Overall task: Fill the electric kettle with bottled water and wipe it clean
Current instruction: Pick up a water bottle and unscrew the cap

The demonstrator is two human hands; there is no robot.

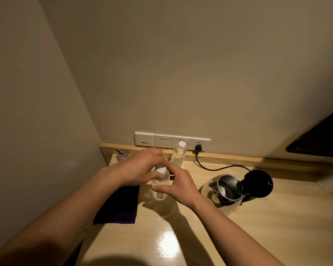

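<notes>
Head view, so working big to small: pale wooden desk (238,237) across the lower half of the frame, butted against a beige wall. Right of centre, clear glass electric kettle (222,194) with its black round lid (258,183) flipped open and back toward the right, mouth facing up, black cord running off to the white socket strip (161,140) at the wall. Lower left of centre, dark purple folded cloth (121,206) lying flat, partly under the left forearm.

Dead centre, small clear plastic water bottle (160,186) standing upright on the desk, long axis vertical, white cap (161,170) on top. Left hand (140,169) curled over from the upper left, fingertips closed around the cap. Right hand (178,186) wrapped round the body from the right, thumb across the front. Can't tell whether the cap is loose or tight.

Key thing for the pour: kettle mouth sits just right of the bottle, on the right hand's side and near it, well clear of the left. Probably cap off first, then tip rightward. Second capped clear bottle (179,153) further back by the sockets, untouched.
</notes>
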